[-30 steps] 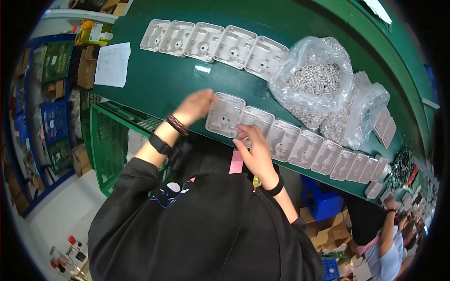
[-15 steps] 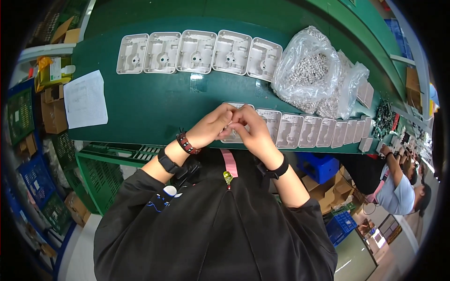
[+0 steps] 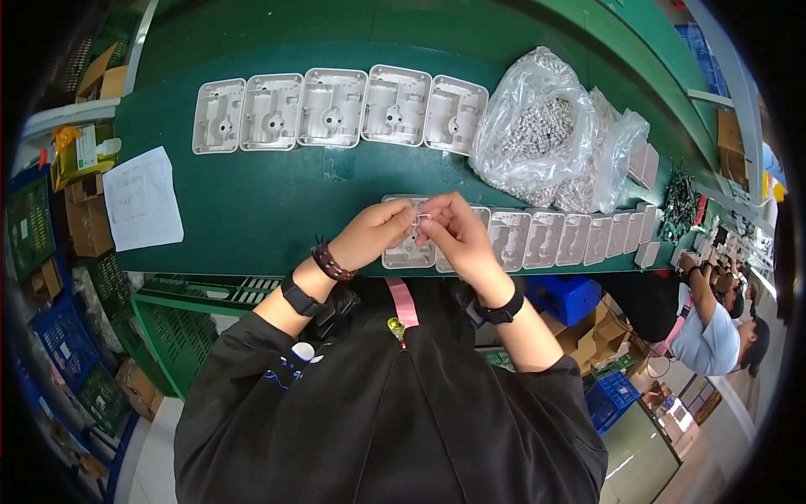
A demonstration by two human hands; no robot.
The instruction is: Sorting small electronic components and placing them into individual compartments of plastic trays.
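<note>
Close to the table's near edge, my left hand [image 3: 375, 232] and my right hand [image 3: 463, 237] meet with fingertips pinched. Between them is a small whitish piece [image 3: 422, 216], too small to name, that both hands seem to grip. Right below lies a light-grey plastic housing [image 3: 405, 259], open side up and partly covered by my fingers. From it a row of like housings [image 3: 507, 242] runs off to the right along the near edge.
Several more grey housings [image 3: 334, 94] stand in a row at the back of the green table [image 3: 277, 197]. A clear plastic bag [image 3: 537, 126] full of small light parts sits right of them. A printed sheet [image 3: 143, 199] lies left. Another person [image 3: 714, 328] works far right.
My hands have come slightly apart, so the whitish piece between the fingertips now shows. The housing below is less covered. The whole view has shifted a little.
</note>
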